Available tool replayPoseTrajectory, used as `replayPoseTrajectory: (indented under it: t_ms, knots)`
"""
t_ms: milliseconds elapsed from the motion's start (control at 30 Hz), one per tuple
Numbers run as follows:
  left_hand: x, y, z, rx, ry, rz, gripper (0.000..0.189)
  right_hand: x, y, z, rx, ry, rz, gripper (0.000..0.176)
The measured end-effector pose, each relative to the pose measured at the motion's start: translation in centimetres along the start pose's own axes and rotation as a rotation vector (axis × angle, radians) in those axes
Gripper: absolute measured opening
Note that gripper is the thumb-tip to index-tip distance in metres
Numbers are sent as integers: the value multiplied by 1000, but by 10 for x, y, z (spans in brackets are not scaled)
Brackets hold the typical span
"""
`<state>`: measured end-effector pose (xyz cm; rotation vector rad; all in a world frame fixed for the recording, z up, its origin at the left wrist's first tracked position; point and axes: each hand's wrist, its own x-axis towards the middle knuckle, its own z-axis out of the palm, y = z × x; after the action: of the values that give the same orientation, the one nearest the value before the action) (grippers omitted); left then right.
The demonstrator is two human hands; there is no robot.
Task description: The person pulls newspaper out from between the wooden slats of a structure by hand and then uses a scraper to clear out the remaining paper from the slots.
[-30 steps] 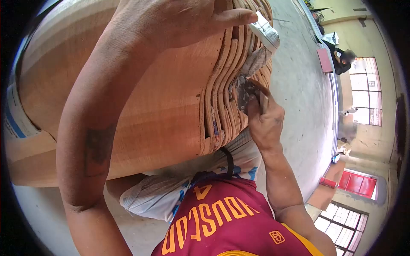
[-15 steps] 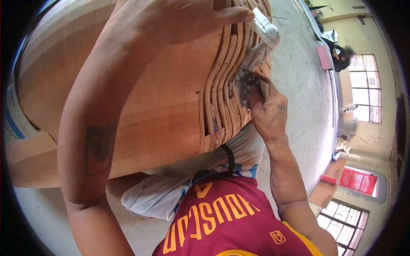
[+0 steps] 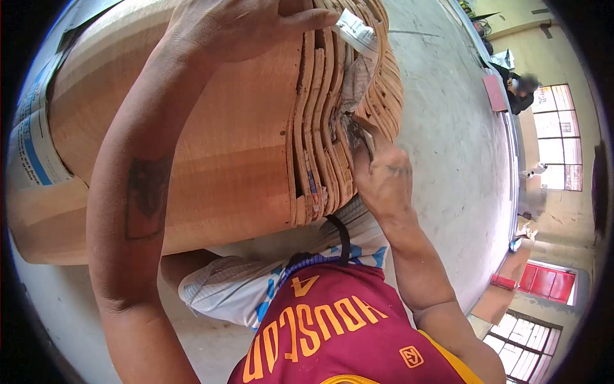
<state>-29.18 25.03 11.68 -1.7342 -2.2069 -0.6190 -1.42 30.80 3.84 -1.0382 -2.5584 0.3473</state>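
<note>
A stack of curved plywood sheets (image 3: 230, 147) lies in front of me, its layered, wavy edges facing right. My left hand (image 3: 236, 25) rests across the upper part, thumb stretched out to a crumpled white wrapping (image 3: 357, 32); its other fingers are mostly hidden or cut off by the top edge. Below the white part hangs a greyish, translucent piece (image 3: 359, 83) against the sheet edges. My right hand (image 3: 387, 179) is closed at the edges, its fingertips on something dark and smeared that I cannot make out.
Printed paper (image 3: 38, 141) is tucked at the stack's far left. Grey floor (image 3: 441, 147) stretches to the right. Farther off, a person in dark clothing (image 3: 521, 96) is beside a pink board (image 3: 494, 93). A red panel (image 3: 547, 281) and windows are in the wall.
The stack's edges and the white wrapping appear farther left in view. My right hand has moved left and slightly down with them, still closed. My left thumb remains by the wrapping.
</note>
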Motion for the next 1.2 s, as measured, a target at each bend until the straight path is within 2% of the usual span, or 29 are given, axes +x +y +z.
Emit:
replayPoseTrajectory:
  t_ms: [267,367,633,767,867,967,1200]
  knots:
    - [-3,-6,10,63,78,36,79,0,-13,13,-139,13,83,34]
    - [-3,-7,11,57,64,48,79,3,-14,17,-140,26,36,34]
    - [6,-19,21,-51,124,102,79,10,-5,15,-34,15,23,38]
    - [-3,-1,3,-30,54,13,79,11,4,-5,-13,-98,57,34]
    - [0,-2,2,-26,36,20,79,-7,12,-34,291,-49,25,31]
    - [4,2,-4,-29,3,18,79,-8,31,-30,350,-53,65,30]
    - [12,-6,9,111,-25,13,76,12,32,-15,290,-37,-27,31]
